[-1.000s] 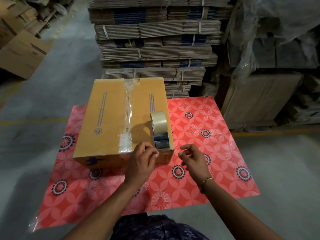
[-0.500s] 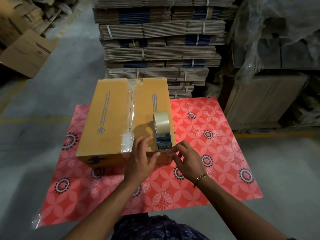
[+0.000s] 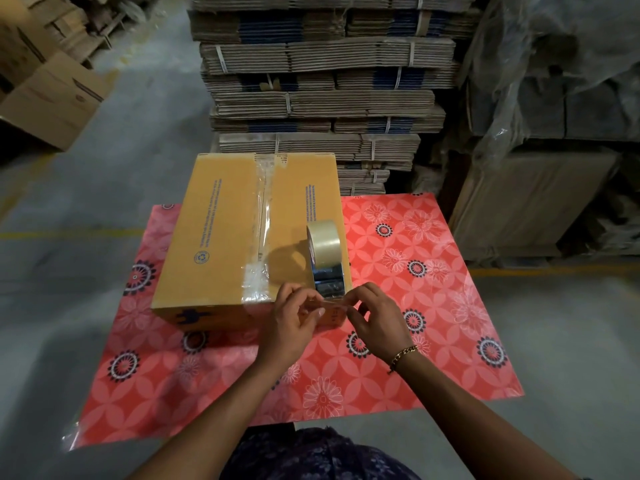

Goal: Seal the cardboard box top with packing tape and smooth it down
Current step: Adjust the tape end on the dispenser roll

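Head view: box (image 3: 221, 237) sits closed on a red floral mat (image 3: 398, 306), towards the mat's left-far part, w/ a clear tape strip (image 3: 264, 216) along the top seam, wrinkled at the near end where it folds over the edge. Tape roll (image 3: 323, 242) in its dispenser (image 3: 329, 280) stands upright on the box top by the right-near corner, just beyond the fingertips.

Both hands meet at that near-right corner of the box. Left hand (image 3: 294, 323) & right hand (image 3: 377, 317) each have thumb & forefinger pinched narrow on a short clear tape end (image 3: 332, 301) stretched between them, just in front of the dispenser; other fingers curl loosely. Tape end is thin & see-through, so can't tell if it touches the box edge. Right wrist wears a gold bracelet (image 3: 403, 355).

Outward from the fingers: mat lies on a grey concrete floor (image 3: 104, 174). Beyond the box, a tall stack (image 3: 322, 81) of flattened, strapped cartons. Far right of the hands, cartons under plastic sheeting (image 3: 554, 81). Far left, loose open cartons (image 3: 52, 98). Near edge, below the forearms, dark patterned clothing (image 3: 311, 455).
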`<state>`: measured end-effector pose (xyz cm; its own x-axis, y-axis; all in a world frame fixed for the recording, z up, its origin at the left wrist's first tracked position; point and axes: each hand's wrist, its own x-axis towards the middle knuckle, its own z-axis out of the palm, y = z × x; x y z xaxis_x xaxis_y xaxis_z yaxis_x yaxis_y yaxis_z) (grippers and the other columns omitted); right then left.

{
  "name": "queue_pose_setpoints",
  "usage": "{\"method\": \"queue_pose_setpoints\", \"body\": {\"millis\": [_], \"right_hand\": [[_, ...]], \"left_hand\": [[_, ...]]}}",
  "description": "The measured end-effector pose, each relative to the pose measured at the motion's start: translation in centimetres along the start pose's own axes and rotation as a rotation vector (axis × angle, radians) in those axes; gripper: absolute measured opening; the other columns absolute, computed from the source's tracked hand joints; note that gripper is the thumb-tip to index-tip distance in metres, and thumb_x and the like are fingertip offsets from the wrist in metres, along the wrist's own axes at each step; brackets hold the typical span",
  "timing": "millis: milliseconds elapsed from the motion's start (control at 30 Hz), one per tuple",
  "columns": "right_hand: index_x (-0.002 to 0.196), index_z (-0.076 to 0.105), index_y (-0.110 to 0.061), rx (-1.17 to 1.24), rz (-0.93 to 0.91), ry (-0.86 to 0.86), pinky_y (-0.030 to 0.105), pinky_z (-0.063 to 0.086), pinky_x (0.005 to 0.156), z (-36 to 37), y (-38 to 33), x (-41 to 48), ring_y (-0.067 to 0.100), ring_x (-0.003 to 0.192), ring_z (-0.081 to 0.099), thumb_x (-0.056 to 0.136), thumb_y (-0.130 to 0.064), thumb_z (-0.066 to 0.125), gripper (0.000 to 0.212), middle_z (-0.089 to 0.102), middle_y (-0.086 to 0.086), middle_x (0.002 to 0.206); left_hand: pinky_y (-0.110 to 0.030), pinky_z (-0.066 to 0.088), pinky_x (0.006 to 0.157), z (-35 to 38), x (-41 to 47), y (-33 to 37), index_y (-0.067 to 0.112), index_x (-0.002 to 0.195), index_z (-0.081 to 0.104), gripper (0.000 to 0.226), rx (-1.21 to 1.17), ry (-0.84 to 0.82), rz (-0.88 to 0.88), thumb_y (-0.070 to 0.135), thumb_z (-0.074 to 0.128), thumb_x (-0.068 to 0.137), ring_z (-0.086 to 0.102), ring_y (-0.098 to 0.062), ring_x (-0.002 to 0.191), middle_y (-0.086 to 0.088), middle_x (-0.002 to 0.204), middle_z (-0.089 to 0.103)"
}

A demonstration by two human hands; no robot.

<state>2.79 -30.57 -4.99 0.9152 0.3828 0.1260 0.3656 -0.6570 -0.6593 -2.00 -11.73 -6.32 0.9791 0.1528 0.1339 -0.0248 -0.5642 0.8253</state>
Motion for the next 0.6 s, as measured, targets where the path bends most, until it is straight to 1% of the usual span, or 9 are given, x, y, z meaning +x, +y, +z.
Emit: {"method": "queue_pose_setpoints", "body": {"millis": [67,133,200,267,333,400,467,533,600], "right_hand": [[0.093,0.064,-0.025,0.03,0.006,-0.011,0.041,0.054,0.064,-0.1,0.0,0.1,0.011,0.072,0.062,0.091,-0.019,0.064,0.006,0.061,-0.007,0.096],[0.095,0.065,-0.025,0.111,0.03,-0.01,0.038,0.055,0.065,-0.4,-0.1,0.2,0.012,0.072,0.063,0.09,-0.016,0.066,0.011,0.062,-0.007,0.093],[0.106,0.064,-0.028,0.261,0.107,-0.012,0.03,0.055,0.06,-0.5,-0.4,0.0,0.012,0.068,0.064,0.088,-0.01,0.068,0.026,0.063,-0.008,0.09],[0.121,0.058,-0.027,0.414,0.212,-0.024,0.025,0.051,0.054,-0.4,-0.7,-0.2,0.012,0.062,0.062,0.086,-0.004,0.067,0.043,0.066,-0.005,0.09],[0.127,0.053,-0.023,0.503,0.27,-0.008,0.029,0.051,0.056,-0.2,-0.7,-0.4,0.016,0.06,0.06,0.086,-0.002,0.067,0.048,0.067,-0.001,0.09],[0.124,0.055,-0.022,0.518,0.287,-0.01,0.039,0.054,0.06,-0.3,-0.5,-0.4,0.027,0.065,0.064,0.087,-0.004,0.067,0.043,0.068,0.003,0.091],[0.117,0.058,-0.021,0.501,0.287,-0.041,0.042,0.054,0.06,-0.5,-0.4,-0.2,0.032,0.07,0.067,0.09,-0.008,0.067,0.032,0.069,0.004,0.092],[0.108,0.062,-0.019,0.46,0.276,-0.068,0.031,0.052,0.055,-0.7,-0.5,0.2,0.019,0.066,0.068,0.093,-0.013,0.066,0.017,0.069,0.004,0.091],[0.098,0.065,-0.015,0.426,0.273,-0.079,0.02,0.048,0.052,-0.9,-0.5,0.5,0.005,0.06,0.064,0.095,-0.016,0.064,0.003,0.068,0.002,0.085]], "left_hand": [[-0.007,0.046,0.071,0.0,0.3,0.1,0.021,0.093,0.07,0.006,-0.002,-0.008,-0.002,0.021,0.074,0.089,0.059,0.0,0.088,0.011,0.1,0.052],[-0.009,0.045,0.072,0.0,0.5,0.2,0.02,0.089,0.07,0.003,-0.052,-0.02,-0.028,0.021,0.073,0.089,0.059,-0.002,0.086,0.008,0.098,0.057],[-0.01,0.045,0.073,-0.1,0.7,0.5,0.018,0.086,0.07,0.004,-0.131,-0.033,-0.066,0.018,0.074,0.088,0.061,-0.006,0.085,0.006,0.096,0.061],[-0.012,0.046,0.073,0.0,0.8,0.7,0.019,0.084,0.07,0.006,-0.186,-0.045,-0.104,0.017,0.074,0.087,0.062,-0.009,0.085,0.007,0.092,0.063],[-0.015,0.047,0.072,0.0,0.9,0.7,0.022,0.082,0.069,0.009,-0.212,-0.058,-0.14,0.017,0.075,0.087,0.062,-0.009,0.083,0.007,0.089,0.064],[-0.02,0.049,0.072,0.1,1.1,0.5,0.024,0.079,0.067,0.012,-0.248,-0.083,-0.169,0.017,0.075,0.086,0.063,-0.012,0.082,0.005,0.087,0.066],[-0.019,0.048,0.07,0.0,1.2,0.5,0.024,0.079,0.067,0.013,-0.273,-0.099,-0.196,0.016,0.075,0.086,0.063,-0.012,0.081,0.003,0.087,0.068],[-0.015,0.046,0.066,-0.1,1.3,0.6,0.022,0.08,0.068,0.012,-0.287,-0.107,-0.23,0.015,0.075,0.086,0.062,-0.01,0.08,0.003,0.087,0.068],[-0.014,0.047,0.059,-0.3,1.5,0.6,0.022,0.081,0.069,0.01,-0.295,-0.119,-0.281,0.016,0.075,0.086,0.061,-0.008,0.077,0.003,0.088,0.068]]}}
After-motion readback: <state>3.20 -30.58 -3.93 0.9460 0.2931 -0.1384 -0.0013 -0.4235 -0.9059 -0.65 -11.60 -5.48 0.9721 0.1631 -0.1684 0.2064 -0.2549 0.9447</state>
